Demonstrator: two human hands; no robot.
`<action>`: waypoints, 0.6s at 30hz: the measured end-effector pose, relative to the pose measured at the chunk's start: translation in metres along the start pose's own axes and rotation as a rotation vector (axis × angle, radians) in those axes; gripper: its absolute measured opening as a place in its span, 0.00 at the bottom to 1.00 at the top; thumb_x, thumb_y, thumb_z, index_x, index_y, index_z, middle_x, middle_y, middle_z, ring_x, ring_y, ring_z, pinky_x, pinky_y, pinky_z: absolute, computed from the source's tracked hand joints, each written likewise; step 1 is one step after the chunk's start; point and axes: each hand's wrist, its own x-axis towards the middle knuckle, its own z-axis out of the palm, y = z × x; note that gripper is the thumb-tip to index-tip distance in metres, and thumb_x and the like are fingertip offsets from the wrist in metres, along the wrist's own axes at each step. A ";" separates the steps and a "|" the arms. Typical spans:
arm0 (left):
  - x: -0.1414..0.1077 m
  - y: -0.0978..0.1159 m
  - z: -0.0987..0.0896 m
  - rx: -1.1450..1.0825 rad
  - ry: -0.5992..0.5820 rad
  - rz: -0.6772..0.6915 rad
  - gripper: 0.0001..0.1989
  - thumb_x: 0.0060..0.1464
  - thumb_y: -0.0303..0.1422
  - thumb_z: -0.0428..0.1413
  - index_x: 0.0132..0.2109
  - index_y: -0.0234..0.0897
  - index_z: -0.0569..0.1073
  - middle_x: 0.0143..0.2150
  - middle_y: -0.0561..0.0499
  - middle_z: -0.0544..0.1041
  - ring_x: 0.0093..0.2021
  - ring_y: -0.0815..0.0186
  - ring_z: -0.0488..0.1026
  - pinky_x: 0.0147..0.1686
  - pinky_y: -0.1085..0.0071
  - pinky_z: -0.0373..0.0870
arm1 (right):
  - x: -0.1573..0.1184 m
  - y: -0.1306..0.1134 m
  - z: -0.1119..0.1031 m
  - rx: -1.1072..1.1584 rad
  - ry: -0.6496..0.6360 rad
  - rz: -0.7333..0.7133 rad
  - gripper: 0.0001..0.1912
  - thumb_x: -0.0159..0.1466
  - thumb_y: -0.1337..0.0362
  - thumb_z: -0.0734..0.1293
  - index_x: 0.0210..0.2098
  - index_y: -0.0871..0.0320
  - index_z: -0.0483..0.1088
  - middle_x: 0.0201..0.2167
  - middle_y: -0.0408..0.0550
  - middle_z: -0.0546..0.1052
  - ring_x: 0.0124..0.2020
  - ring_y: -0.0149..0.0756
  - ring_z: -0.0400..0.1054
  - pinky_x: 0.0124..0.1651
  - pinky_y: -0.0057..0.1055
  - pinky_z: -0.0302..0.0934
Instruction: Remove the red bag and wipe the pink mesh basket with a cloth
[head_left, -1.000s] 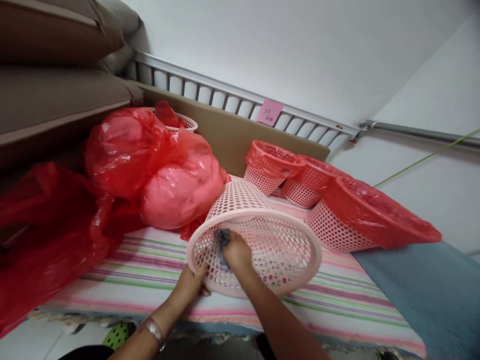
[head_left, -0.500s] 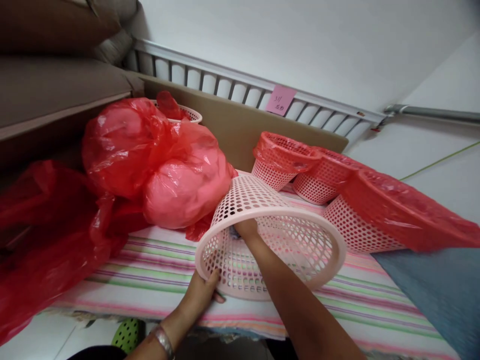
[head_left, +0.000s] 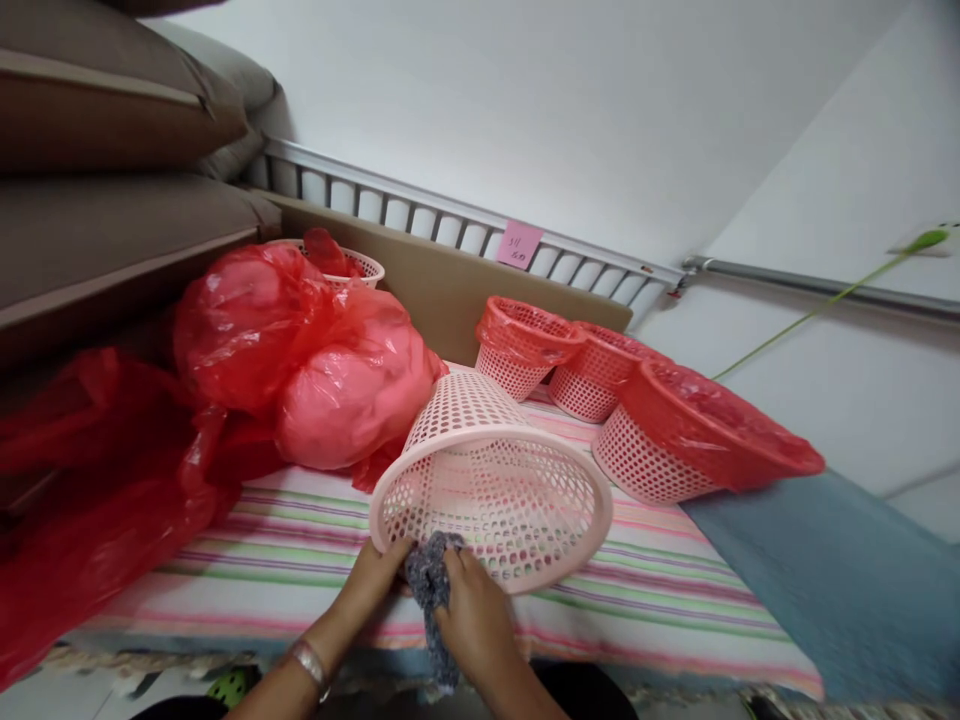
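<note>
pink basket (head_left: 472, 400): we have it on its side on the striped sheet (head_left: 300, 510), its mouth toward us and its narrow end pointing away, near the middle of the bed.
left hand (head_left: 384, 568): we pinch the basket's rim at its lower left, thumb at the edge, the other fingers mostly hidden; a silver bracelet (head_left: 310, 667) circles the wrist.
right hand (head_left: 478, 612): we keep the fingers closed around a grey cloth (head_left: 429, 578), bunched at the near rim beside the left hand, its loose end hanging toward us.
left side: we see bulging red plastic bags (head_left: 352, 400) just beside the basket, with a pale basket (head_left: 371, 271) behind them and brown cushions (head_left: 112, 110) stacked beyond.
right side: we count three lined baskets (head_left: 517, 372), red plastic folded over their rims.
railing (head_left: 401, 212): we find a pink note (head_left: 519, 244) on it.
</note>
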 end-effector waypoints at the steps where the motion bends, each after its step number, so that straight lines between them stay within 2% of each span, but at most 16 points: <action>1: 0.001 0.002 -0.004 0.048 0.020 -0.008 0.21 0.45 0.44 0.59 0.42 0.32 0.72 0.27 0.47 0.80 0.25 0.59 0.78 0.22 0.69 0.74 | -0.001 -0.001 -0.001 -0.002 0.002 0.011 0.25 0.49 0.70 0.63 0.48 0.57 0.67 0.48 0.55 0.71 0.49 0.45 0.66 0.50 0.34 0.59; 4: 0.006 0.005 -0.015 0.161 0.077 -0.017 0.17 0.46 0.44 0.57 0.33 0.32 0.70 0.17 0.51 0.75 0.14 0.63 0.72 0.14 0.72 0.69 | 0.007 -0.003 -0.006 -0.014 -0.003 0.030 0.24 0.50 0.69 0.63 0.47 0.57 0.67 0.46 0.54 0.72 0.46 0.45 0.68 0.46 0.34 0.60; 9: 0.011 0.006 -0.018 0.180 0.056 -0.021 0.13 0.47 0.41 0.55 0.31 0.32 0.70 0.15 0.53 0.72 0.11 0.66 0.70 0.11 0.75 0.66 | 0.044 -0.007 -0.015 -0.032 0.000 0.055 0.18 0.53 0.67 0.61 0.44 0.58 0.68 0.41 0.53 0.75 0.43 0.44 0.70 0.42 0.33 0.60; 11: 0.012 0.007 -0.017 0.179 0.042 -0.024 0.13 0.48 0.39 0.54 0.33 0.31 0.70 0.15 0.53 0.72 0.12 0.67 0.70 0.11 0.76 0.66 | 0.068 -0.006 -0.018 -0.041 -0.014 0.060 0.15 0.55 0.66 0.60 0.42 0.57 0.69 0.39 0.52 0.76 0.40 0.43 0.71 0.39 0.33 0.60; 15: 0.011 0.009 -0.016 0.164 0.057 -0.020 0.17 0.49 0.38 0.52 0.42 0.30 0.69 0.17 0.54 0.73 0.12 0.68 0.69 0.11 0.76 0.66 | 0.127 0.004 -0.023 -0.010 -0.062 0.084 0.14 0.58 0.61 0.60 0.42 0.55 0.70 0.39 0.52 0.77 0.40 0.44 0.71 0.38 0.33 0.60; 18: 0.010 0.006 -0.015 0.172 0.042 -0.042 0.14 0.50 0.38 0.51 0.38 0.30 0.69 0.17 0.54 0.72 0.12 0.69 0.68 0.12 0.76 0.67 | 0.170 0.015 -0.022 0.049 -0.016 0.101 0.18 0.59 0.60 0.61 0.48 0.54 0.69 0.45 0.52 0.76 0.46 0.47 0.69 0.43 0.35 0.61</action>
